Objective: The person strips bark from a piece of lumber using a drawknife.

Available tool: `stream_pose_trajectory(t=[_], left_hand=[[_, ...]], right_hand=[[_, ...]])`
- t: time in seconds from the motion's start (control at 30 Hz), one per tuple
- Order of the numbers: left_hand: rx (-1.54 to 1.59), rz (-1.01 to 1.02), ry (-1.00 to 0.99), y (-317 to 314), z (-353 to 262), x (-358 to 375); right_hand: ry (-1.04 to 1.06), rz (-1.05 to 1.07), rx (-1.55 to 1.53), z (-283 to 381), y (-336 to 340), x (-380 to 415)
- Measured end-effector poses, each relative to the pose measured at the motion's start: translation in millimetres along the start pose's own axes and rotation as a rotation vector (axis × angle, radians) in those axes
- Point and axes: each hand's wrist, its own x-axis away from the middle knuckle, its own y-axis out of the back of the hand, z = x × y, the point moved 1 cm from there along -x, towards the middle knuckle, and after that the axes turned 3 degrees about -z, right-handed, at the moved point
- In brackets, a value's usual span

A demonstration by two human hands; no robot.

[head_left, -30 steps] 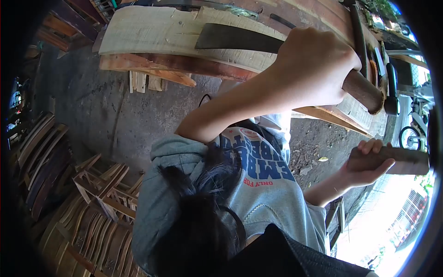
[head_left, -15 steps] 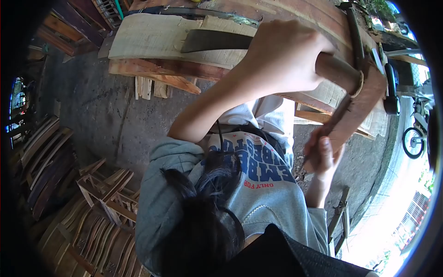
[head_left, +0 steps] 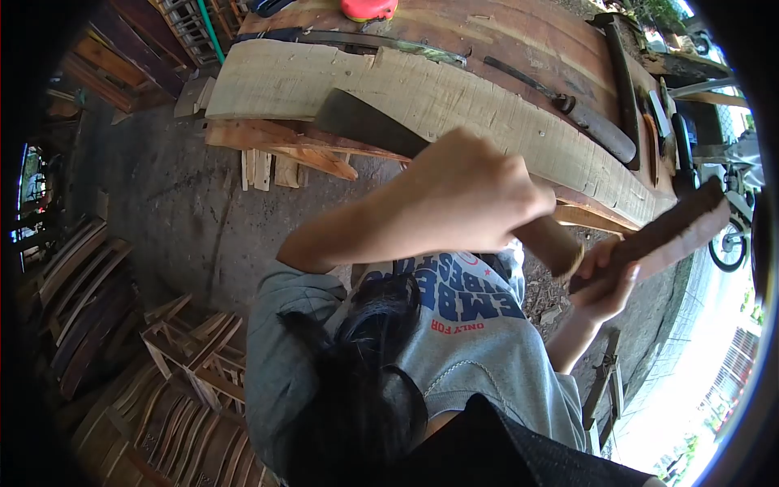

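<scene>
My left hand point(head_left: 479, 191) is closed around the wooden handle of a wide chisel point(head_left: 369, 123). Its dark flat blade points left and overlaps the near edge of a pale, curved wooden board point(head_left: 272, 77). The handle's butt end, with a ring round it, sticks out to the right of my fist. At the lower right, my right hand point(head_left: 604, 296) grips a block-shaped wooden mallet point(head_left: 665, 235), its far end tilted up and right. A small gap shows between the mallet and the chisel's butt.
The board lies along a wooden workbench point(head_left: 519, 36). Behind it are a long tool with a wooden handle point(head_left: 600, 134), a metal bar clamp point(head_left: 621, 81) and a red tape measure point(head_left: 369, 8). Chair frames point(head_left: 199, 357) and curved slats stand at lower left. Outside is a motorcycle wheel point(head_left: 729, 243).
The mallet has come away from the chisel's butt and swung down and right with my right hand. My left hand and the chisel have dropped lower, the blade now tilting more.
</scene>
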Motion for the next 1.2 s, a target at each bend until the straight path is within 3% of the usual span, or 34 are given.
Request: stream_pose_trajectory(t=[0.07, 0.17, 0.27, 0.4, 0.47, 0.6, 0.9, 1.0, 1.13, 1.2], left_hand=[[0.054, -0.057, -0.151, 1, -16, 3], [0.021, 0.02, -0.239, 6, -31, -3], [-0.304, 0.099, -0.316, 11, -27, -18], [-0.302, -0.028, -0.216, 15, 27, -61], [-0.349, 0.14, -0.071, 30, 41, -86], [-0.135, 0.03, -0.133, 30, 74, -126], [-0.473, 0.386, -0.059, -5, 98, -170], [-0.428, 0.307, -0.071, -2, 104, -174], [-0.381, 0.357, -0.028, 8, 101, -168], [-0.329, 0.164, -0.105, 18, 92, -159]], right_hand=[[0.053, -0.006, -0.186, 4, 15, -6], [0.106, -0.089, -0.198, 8, 23, -8], [0.117, -0.087, -0.245, 11, 31, -5], [0.185, -0.156, -0.175, 9, 42, 0], [0.208, -0.238, -0.188, 13, 50, 2], [0.233, -0.352, -0.187, 18, 63, 9], [0.174, -0.424, -0.209, 18, 87, 18], [0.148, -0.42, -0.237, 15, 90, 15], [0.118, -0.424, -0.169, 18, 94, 4], [0.067, -0.424, 0.08, 29, 96, -5]])
